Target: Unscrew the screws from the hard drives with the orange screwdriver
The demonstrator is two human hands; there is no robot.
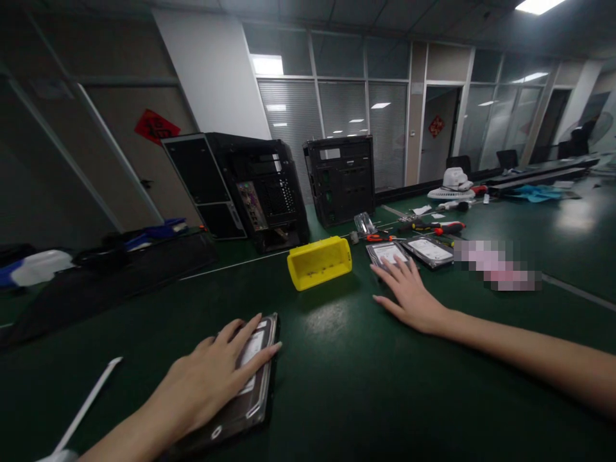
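My left hand point(212, 372) lies over a hard drive point(257, 398) on the green table at the near left. Its thumb runs along the drive's right edge, while the other fingers reach over the white label and the far left side, partly hidden. Further off to the right, my right hand point(409, 295) is spread, its fingertips touching the near part of a second hard drive point(378, 252). A third hard drive point(430, 251), label up, lies just right of that one. Between and beyond my hands a yellow bin point(320, 281) rests on its side with small dark screws inside.
Two opened black computer cases point(264, 192) stand at the back. Behind the drives lie orange-handled pliers point(380, 238), screwdrivers point(450, 228) and a clear plastic piece point(364, 223). A white fan point(452, 185) lies farther right. A white strip point(89, 401) is at the near left.
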